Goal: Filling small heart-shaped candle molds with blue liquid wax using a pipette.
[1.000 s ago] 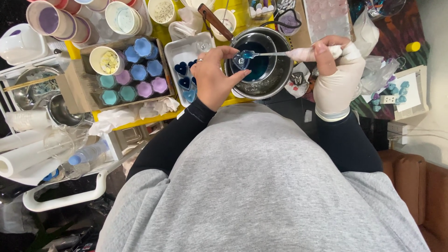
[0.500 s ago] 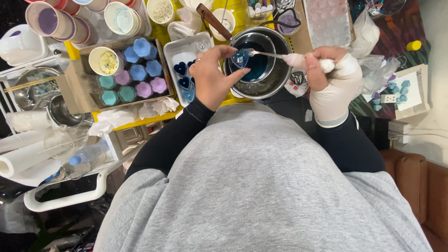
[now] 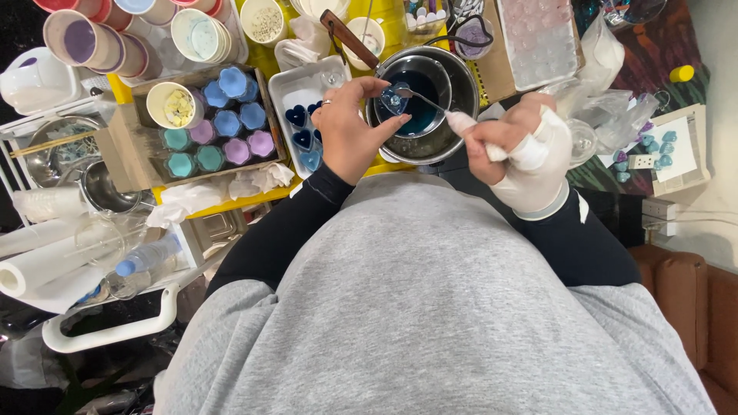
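Note:
My left hand (image 3: 350, 131) pinches a small clear heart-shaped mould (image 3: 393, 98) over a steel pot (image 3: 453, 84) of dark blue liquid. My right hand (image 3: 523, 150), in a white glove, grips a metal spoon (image 3: 423, 100) by its white-wrapped handle. The spoon's bowl rests at the mould's edge. Just left of my left hand lies a white tray (image 3: 286, 84) with several dark blue heart moulds (image 3: 296, 117).
A cardboard box (image 3: 115, 146) at the left holds several teal, pink and blue cup moulds (image 3: 231, 123). Stacked cups (image 3: 84, 38) stand behind it. A pale pink mould sheet (image 3: 538, 38) lies at the back right. Paper rolls (image 3: 31, 265) and a bottle (image 3: 138, 265) sit lower left.
My right hand has slid back along the spoon and dropped lower toward my body. The spoon tip stays at the heart mould in my left hand.

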